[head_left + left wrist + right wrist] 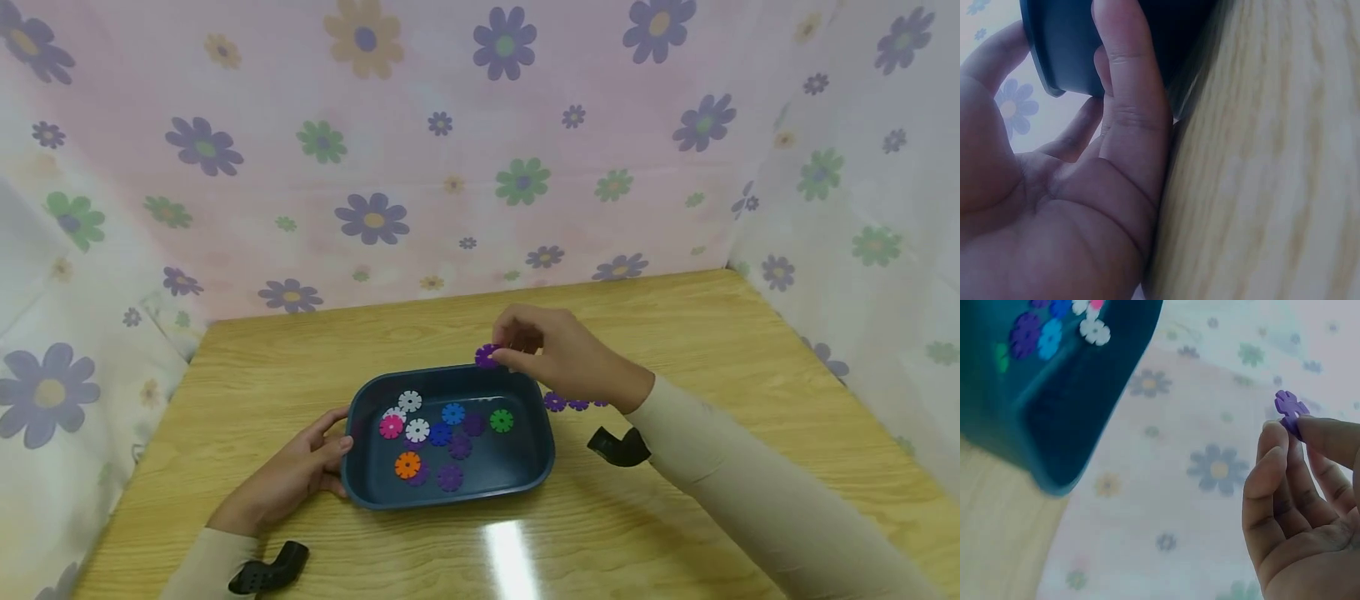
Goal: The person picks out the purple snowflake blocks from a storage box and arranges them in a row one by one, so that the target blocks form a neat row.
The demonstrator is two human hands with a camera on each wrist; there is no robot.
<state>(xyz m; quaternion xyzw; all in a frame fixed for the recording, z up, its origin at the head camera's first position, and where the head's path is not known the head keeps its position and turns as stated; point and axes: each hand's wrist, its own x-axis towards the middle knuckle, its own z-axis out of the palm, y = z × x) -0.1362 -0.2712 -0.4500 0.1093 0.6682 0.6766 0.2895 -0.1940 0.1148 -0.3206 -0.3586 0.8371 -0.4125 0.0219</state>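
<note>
Flowered cloth [450,158] hangs behind the wooden bench [675,333]. A purple disc [485,356] is pinched in the right hand [562,350], raised apart from the blue tray [517,462]. The left hand [303,462], partly closed, grips the tray's left end. Coloured discs [417,430] lie inside; more discs [555,402], purple, sit just right of it.

Open from above into the tray [498,457], with bare floor on the near side of the green disc [502,421], but blocked at the left wall by left fingers [331,418], above the far rim's right end by right fingers [515,317], and beside the right wall by purple discs [556,402] on the counter [375,554].
</note>
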